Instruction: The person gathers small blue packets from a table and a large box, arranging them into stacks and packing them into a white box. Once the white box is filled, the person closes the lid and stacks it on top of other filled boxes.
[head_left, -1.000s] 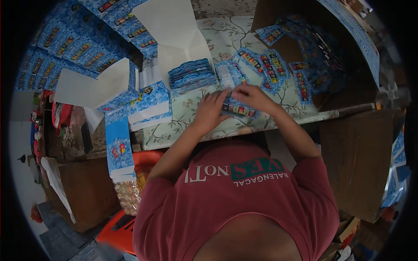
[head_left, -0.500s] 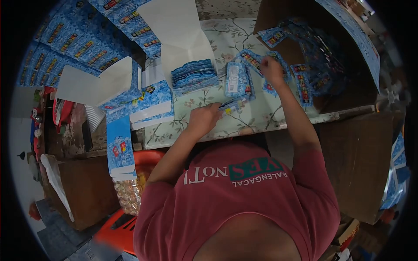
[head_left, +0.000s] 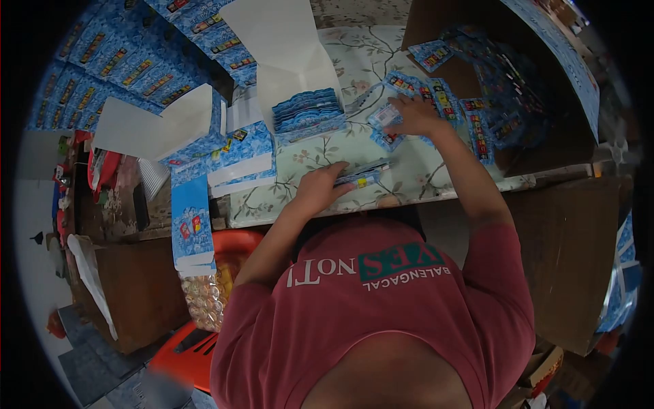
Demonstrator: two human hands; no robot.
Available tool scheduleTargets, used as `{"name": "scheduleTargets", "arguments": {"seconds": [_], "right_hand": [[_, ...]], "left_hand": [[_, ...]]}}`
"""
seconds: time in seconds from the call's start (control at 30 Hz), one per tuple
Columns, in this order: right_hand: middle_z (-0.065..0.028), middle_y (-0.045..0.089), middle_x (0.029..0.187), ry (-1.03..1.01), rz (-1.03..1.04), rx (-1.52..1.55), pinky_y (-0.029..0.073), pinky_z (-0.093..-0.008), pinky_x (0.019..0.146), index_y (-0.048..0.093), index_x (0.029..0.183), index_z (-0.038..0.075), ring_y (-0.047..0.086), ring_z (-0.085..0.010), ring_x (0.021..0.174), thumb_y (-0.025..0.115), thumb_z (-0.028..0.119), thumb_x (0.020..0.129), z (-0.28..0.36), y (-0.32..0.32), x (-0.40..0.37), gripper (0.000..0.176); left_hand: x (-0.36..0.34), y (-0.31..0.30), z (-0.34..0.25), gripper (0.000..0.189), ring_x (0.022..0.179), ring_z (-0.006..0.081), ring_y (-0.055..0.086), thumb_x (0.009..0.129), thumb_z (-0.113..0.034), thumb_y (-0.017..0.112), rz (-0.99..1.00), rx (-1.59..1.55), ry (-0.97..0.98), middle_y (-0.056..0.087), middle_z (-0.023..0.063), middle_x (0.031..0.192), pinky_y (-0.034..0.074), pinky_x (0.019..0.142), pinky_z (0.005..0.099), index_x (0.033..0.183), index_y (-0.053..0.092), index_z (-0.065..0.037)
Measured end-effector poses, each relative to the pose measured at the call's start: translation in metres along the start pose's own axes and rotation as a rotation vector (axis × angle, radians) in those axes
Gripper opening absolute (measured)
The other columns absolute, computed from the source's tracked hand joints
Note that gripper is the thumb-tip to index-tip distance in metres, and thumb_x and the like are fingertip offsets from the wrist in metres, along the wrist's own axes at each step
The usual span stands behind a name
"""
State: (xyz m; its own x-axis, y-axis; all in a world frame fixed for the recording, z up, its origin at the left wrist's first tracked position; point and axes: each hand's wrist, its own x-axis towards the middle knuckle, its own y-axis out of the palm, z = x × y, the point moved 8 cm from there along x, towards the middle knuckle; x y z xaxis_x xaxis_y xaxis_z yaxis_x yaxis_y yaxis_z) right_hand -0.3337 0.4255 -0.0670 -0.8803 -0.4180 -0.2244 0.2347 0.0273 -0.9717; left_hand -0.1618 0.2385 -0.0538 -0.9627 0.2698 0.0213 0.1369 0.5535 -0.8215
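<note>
Near the front of the flowered tablecloth, my left hand [head_left: 321, 189] is closed round a small stack of blue packets [head_left: 361, 178], which stick out to its right. My right hand [head_left: 414, 116] lies spread over loose blue packets, its fingertips touching a pale-faced packet [head_left: 384, 117]. More packets [head_left: 443, 99] lie fanned beyond and to the right of that hand. An open white box [head_left: 286, 82] behind my left hand holds a row of upright blue packets [head_left: 306, 110].
At the right edge a large cardboard box [head_left: 436, 78] lies open with many packets inside. Another open white box [head_left: 136, 129] and flattened blue cartons [head_left: 242, 167] are at the left. Stacked blue boxes [head_left: 116, 65] stand behind them. A red chair [head_left: 235, 242] is below the table edge.
My right hand has moved slightly left and opened over the packets. The packet pile that lay between the hands is gone from its spot. My left hand still holds its packets.
</note>
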Motion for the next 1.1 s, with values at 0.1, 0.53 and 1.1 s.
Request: {"name": "scheduleTargets", "arguments": {"seconds": [0.1, 0.53, 1.1], "right_hand": [[-0.0133, 0.035, 0.144, -0.149, 0.191, -0.042, 0.029, -0.048, 0.103, 0.038, 0.14, 0.018, 0.036, -0.0349, 0.128, 0.073, 0.05, 0.067, -0.004, 0.005, -0.007, 0.087], [-0.0099, 0.066, 0.093, -0.482, 0.009, 0.278, 0.041, -0.0387, 0.089, 0.066, 0.098, 0.005, 0.06, -0.025, 0.095, 0.066, 0.016, 0.079, 0.05, -0.027, -0.045, 0.022], [-0.0095, 0.066, 0.081, -0.012, -0.053, 0.798, 0.047, -0.0289, 0.069, 0.065, 0.089, 0.0, 0.06, -0.013, 0.075, 0.07, 0.023, 0.081, -0.07, 0.014, 0.014, 0.025]], "left_hand": [[0.01, 0.008, 0.0, 0.042, 0.087, 0.0343, 0.063, 0.077, -0.032, 0.07, 0.103, -0.065, 0.022, 0.065, 0.0187, 0.098, 0.049, 0.076, 0.0415, 0.108, 0.061, -0.005], [0.02, -0.001, -0.054, 0.078, 0.098, 0.0326, 0.059, 0.069, -0.036, 0.075, -0.36, 0.334, 0.424, 0.052, 0.0149, 0.121, 0.049, 0.083, 0.0407, 0.133, 0.041, -0.01], [0.112, 0.058, -0.011, 0.086, 0.117, 0.0379, 0.047, 0.056, -0.052, 0.079, 0.328, -0.237, 0.089, 0.047, 0.0222, 0.126, 0.037, 0.099, 0.0443, 0.118, 0.053, 0.002]]}}
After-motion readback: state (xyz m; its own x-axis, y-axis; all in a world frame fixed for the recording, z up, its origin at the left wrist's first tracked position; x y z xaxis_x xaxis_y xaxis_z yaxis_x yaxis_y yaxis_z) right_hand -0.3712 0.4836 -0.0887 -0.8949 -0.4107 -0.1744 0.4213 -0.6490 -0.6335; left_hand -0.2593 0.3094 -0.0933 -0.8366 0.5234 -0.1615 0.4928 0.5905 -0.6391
